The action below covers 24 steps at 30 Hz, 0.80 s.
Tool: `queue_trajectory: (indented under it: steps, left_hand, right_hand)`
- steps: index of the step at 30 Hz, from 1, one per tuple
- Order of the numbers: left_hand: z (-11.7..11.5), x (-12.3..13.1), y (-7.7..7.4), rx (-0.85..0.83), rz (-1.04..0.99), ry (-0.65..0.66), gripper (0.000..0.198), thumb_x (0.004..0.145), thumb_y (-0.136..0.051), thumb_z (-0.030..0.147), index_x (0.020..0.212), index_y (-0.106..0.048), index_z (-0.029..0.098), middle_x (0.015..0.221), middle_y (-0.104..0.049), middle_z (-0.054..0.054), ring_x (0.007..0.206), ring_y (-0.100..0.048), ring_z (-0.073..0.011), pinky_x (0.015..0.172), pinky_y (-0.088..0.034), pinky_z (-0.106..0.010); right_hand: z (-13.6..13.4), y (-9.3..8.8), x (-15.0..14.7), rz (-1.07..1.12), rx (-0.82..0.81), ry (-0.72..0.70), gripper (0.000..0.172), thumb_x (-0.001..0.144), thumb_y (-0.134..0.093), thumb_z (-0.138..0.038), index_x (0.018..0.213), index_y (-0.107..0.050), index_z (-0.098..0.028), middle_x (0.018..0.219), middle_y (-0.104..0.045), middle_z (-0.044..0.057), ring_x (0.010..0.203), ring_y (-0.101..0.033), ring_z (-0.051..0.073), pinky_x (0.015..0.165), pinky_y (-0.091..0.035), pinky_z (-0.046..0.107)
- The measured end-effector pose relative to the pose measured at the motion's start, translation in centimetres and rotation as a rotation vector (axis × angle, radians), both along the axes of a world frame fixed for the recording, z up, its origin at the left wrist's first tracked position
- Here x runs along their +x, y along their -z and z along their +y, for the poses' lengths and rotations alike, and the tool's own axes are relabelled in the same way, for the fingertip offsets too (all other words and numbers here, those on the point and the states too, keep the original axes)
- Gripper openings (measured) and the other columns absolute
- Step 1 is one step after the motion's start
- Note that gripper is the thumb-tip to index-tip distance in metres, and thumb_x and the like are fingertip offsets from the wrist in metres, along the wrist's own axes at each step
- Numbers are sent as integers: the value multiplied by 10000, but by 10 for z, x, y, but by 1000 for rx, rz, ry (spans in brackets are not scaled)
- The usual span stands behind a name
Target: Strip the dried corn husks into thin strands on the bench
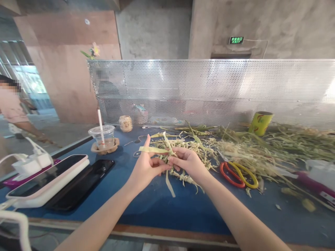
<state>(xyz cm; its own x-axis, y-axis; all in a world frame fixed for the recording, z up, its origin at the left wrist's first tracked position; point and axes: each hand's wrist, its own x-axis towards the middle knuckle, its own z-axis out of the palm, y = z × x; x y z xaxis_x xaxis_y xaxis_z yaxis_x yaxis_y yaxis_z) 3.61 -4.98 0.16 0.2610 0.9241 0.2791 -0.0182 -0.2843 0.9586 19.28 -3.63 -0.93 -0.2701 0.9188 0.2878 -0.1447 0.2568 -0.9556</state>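
Observation:
My left hand (pixel 148 162) pinches a woven piece of pale green plant strips, its index finger raised with a flat strip (pixel 153 149) lying across it. My right hand (pixel 188 163) closes on the same piece from the other side, thumb and fingertips together at a knotted spot (pixel 170 153). One loose strip (pixel 169 184) hangs down between the hands. Behind and below them a tangle of knotted plant strips (pixel 200 148) spreads over the blue table (pixel 167 212). Scissors with red and yellow handles (pixel 237 174) lie to the right of my right hand.
On the left are a phone in a pale case (pixel 49 177), a black phone (pixel 81 183) and a plastic cup with a straw (pixel 102 136). Dry strips (pixel 282 150) and a yellow-green can (pixel 260 123) lie right, before a perforated metal screen (pixel 196 92). A person (pixel 15 108) is far left.

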Motion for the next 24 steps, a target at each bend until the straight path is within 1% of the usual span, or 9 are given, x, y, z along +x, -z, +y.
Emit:
queue_trajectory:
  steps: [4, 6, 9, 11, 13, 16, 19, 22, 24]
  left_hand:
    - [-3, 0, -6, -1, 23, -4, 1151, 629, -682, 138, 1345, 192, 355, 1040, -554, -67, 544, -524, -77, 442, -417, -218]
    - [-4, -1, -6, -3, 30, 14, 1156, 635, -673, 127, 1331, 218, 368, 1065, -547, -69, 540, -517, -72, 437, -416, -215]
    - [-5, 0, -5, -6, 21, 37, 1190, 631, -676, 116, 1306, 268, 377, 1083, -557, -81, 494, -495, -61, 396, -406, -205]
    - [-5, 0, -3, -12, 1, 36, 1207, 619, -686, 113, 1303, 273, 377, 1085, -568, -91, 452, -473, -49, 362, -393, -194]
    - [-5, 0, -3, -27, 10, 43, 1191, 618, -692, 118, 1327, 235, 358, 1075, -586, -103, 440, -470, -45, 356, -391, -187]
    - [-3, -1, -4, -28, 30, 56, 1136, 629, -702, 147, 1365, 142, 335, 1142, -572, -128, 510, -530, -68, 393, -416, -186]
    - [-1, -2, -4, 8, -8, 31, 1050, 680, -676, 206, 1375, 103, 322, 1226, -533, -150, 594, -599, -124, 394, -442, -198]
    - [1, -3, -4, 61, -38, -23, 953, 748, -607, 251, 1380, 106, 275, 1155, -590, -167, 611, -635, -180, 345, -435, -206]
    - [1, -2, -3, 78, -38, -41, 993, 733, -623, 230, 1371, 136, 287, 1147, -597, -164, 583, -638, -180, 330, -431, -206]
  right_hand:
    - [0, -2, 2, -64, 13, -70, 223, 651, -678, -344, 741, -604, -154, 538, -529, -48, 422, -371, 39, 417, -269, 200]
    - [-1, -2, 1, -41, 13, -34, 228, 635, -690, -343, 714, -583, -158, 554, -530, -47, 430, -383, 42, 422, -281, 203]
    - [-2, -2, 0, 35, -3, 44, 259, 622, -704, -336, 690, -514, -174, 514, -471, -79, 417, -379, 42, 422, -281, 199]
    - [-2, -2, 0, 71, -19, 40, 272, 636, -696, -334, 693, -478, -182, 508, -449, -89, 413, -381, 40, 424, -275, 195]
    - [-1, -2, 1, 79, -35, -2, 269, 657, -679, -344, 703, -469, -183, 552, -481, -78, 425, -399, 40, 432, -283, 194]
    - [0, -2, 2, 44, -18, -33, 251, 675, -662, -351, 726, -488, -177, 579, -501, -66, 437, -407, 42, 446, -305, 196]
    - [0, -1, 0, -28, 16, -15, 235, 690, -645, -357, 718, -504, -171, 514, -469, -77, 422, -394, 46, 441, -304, 197]
    - [-2, -1, -3, -99, 31, -1, 238, 689, -640, -367, 675, -507, -170, 477, -455, -80, 409, -383, 47, 426, -292, 197]
    - [-4, -1, -5, -101, 37, 3, 249, 672, -653, -364, 641, -498, -171, 482, -467, -77, 412, -392, 47, 426, -298, 198]
